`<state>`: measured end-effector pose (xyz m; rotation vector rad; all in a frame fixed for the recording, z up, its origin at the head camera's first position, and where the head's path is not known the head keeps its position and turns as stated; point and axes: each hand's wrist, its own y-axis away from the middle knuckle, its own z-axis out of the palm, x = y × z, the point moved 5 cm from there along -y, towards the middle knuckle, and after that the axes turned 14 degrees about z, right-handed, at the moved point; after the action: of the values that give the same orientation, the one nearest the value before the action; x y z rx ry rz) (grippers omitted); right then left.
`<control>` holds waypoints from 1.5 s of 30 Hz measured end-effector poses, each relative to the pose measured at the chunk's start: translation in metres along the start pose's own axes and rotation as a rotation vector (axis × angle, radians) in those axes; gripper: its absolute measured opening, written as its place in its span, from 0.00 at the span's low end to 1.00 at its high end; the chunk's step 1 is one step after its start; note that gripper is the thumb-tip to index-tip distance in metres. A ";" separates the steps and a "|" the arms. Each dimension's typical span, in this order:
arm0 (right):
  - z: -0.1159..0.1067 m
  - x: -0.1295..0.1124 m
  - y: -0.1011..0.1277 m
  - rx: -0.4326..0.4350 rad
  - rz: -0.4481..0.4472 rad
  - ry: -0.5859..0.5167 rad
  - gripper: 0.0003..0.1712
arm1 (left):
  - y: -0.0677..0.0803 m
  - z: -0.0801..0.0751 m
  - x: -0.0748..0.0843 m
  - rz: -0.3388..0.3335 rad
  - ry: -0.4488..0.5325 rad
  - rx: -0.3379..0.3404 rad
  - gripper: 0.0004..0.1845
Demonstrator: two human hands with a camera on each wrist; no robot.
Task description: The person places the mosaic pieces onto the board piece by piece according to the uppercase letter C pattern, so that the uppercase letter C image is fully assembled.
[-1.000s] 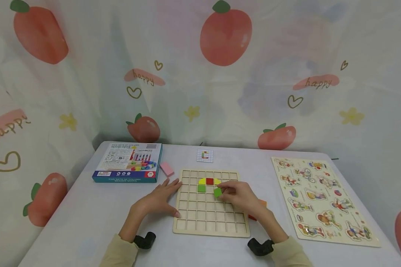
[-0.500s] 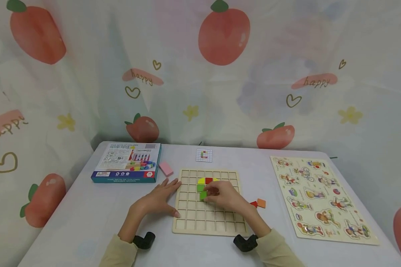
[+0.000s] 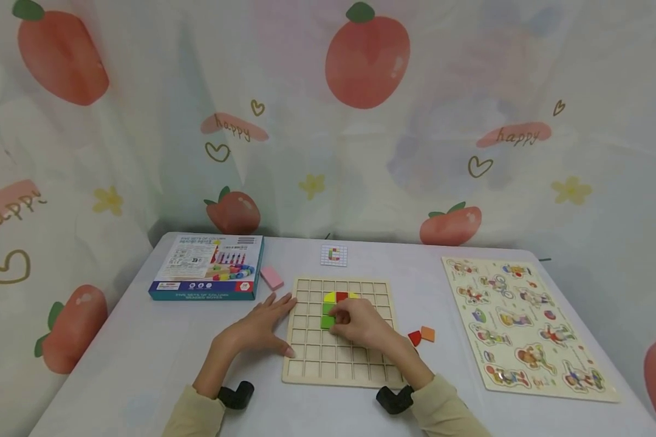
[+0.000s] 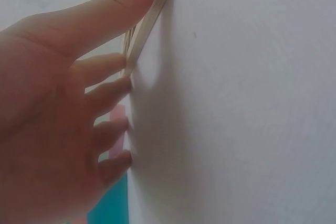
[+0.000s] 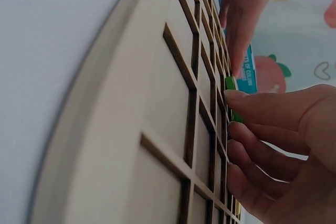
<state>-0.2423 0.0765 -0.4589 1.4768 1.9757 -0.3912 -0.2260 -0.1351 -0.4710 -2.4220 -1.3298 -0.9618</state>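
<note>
A wooden grid board (image 3: pixel 333 359) lies on the table in front of me. Near its top sit a yellow piece (image 3: pixel 330 297), a red piece (image 3: pixel 342 296) and a green tile (image 3: pixel 328 308). My right hand (image 3: pixel 356 322) pinches a second green tile (image 3: pixel 326 322) and holds it at the cell just below the first. The right wrist view shows its thumb and fingers (image 5: pixel 262 109) on that green tile (image 5: pixel 230 98), low over the board (image 5: pixel 157 129). My left hand (image 3: pixel 261 325) lies flat on the table with straight fingers (image 4: pixel 107 90) touching the board's left edge (image 4: pixel 152 14).
A red piece (image 3: pixel 414 338) and an orange piece (image 3: pixel 427 333) lie loose right of the board. A pink block (image 3: pixel 272 277), a teal box (image 3: pixel 208 266) and a small pattern card (image 3: pixel 334 254) sit behind it. A character puzzle (image 3: pixel 525 325) fills the right side.
My right hand carried the green tile leftward, from right of the placed pieces to under the first green tile. The loose red and orange pieces came into view. The left hand stayed put.
</note>
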 end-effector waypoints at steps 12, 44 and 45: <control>0.000 0.003 0.001 0.008 0.013 0.000 0.13 | -0.007 0.007 -0.011 0.001 -0.001 0.016 0.56; -0.047 0.054 0.053 0.170 -0.072 -0.016 0.11 | -0.001 0.003 -0.003 -0.011 -0.011 0.034 0.57; -0.049 0.057 0.055 0.174 -0.066 -0.012 0.11 | -0.001 0.003 -0.002 -0.011 -0.008 0.034 0.57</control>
<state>-0.2158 0.1650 -0.4511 1.5124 2.0275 -0.6127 -0.2262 -0.1346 -0.4746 -2.3979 -1.3528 -0.9254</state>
